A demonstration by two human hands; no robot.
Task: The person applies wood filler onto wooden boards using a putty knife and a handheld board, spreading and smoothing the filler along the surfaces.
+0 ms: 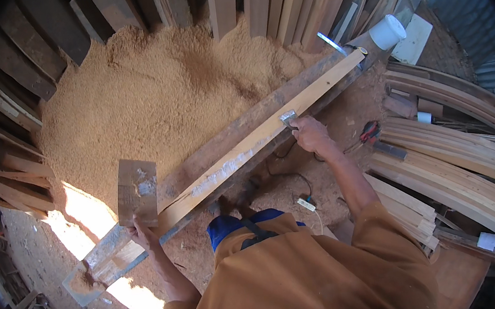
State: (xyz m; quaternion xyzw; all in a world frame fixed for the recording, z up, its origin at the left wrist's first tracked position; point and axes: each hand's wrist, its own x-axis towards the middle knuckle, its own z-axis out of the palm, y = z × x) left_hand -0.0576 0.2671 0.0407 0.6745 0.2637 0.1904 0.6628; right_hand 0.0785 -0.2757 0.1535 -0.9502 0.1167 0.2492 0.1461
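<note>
My left hand (140,232) grips the near edge of a small rectangular wooden board (130,195), which has a dab of whitish filler (145,187) on it. Closed around a putty knife (287,116), my right hand (312,135) holds its metal blade on or just over a long pale wooden plank (325,86). The plank lies at a slant across a dark, dusty beam (198,154), from lower left to upper right. White filler streaks (225,170) mark its middle stretch, between my two hands. The knife's handle is mostly hidden in my fingers.
Beyond the beam rises a large sawdust heap (161,91), with boards (257,1) leaning behind it. A white container (388,31) sits at the beam's far end. Stacked planks (456,164), a red-and-black tool (370,132) and a white power strip (306,204) with cables lie to the right.
</note>
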